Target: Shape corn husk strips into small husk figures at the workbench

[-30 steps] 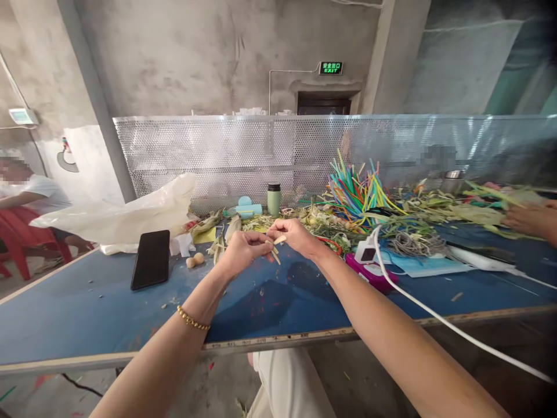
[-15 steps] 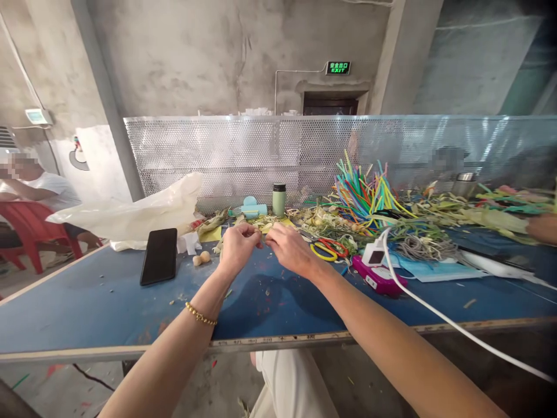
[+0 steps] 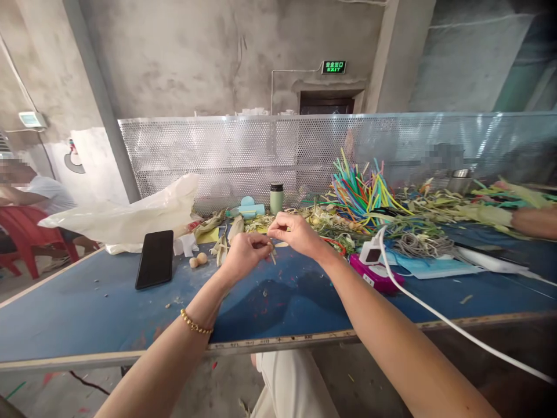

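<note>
Above the blue table [image 3: 108, 316], my left hand [image 3: 247, 253] is closed in a pinch on a small strip of dried husk [image 3: 274, 255], whose pale end pokes out below the fingertips. My right hand [image 3: 296, 233] meets it from the right, thumb and forefinger pressed together slightly higher; whatever lies in that pinch is too small to name. The fingertips of both hands nearly touch. Left of my left hand lie dried husk pieces [image 3: 220, 251] and two small wooden balls [image 3: 198, 260].
A black phone [image 3: 154, 259] and a clear plastic bag [image 3: 126, 217] lie left. Behind are a green bottle [image 3: 277, 199] and bright pipe cleaners [image 3: 361, 188]. A purple power strip [image 3: 375, 274] with a white cable [image 3: 429, 310] sits right, near another person's hand [image 3: 533, 223].
My right hand has risen slightly and moved right, and my left hand has lowered and turned. A strip of husk now shows below the left fingertips. The view has shifted slightly.
</note>
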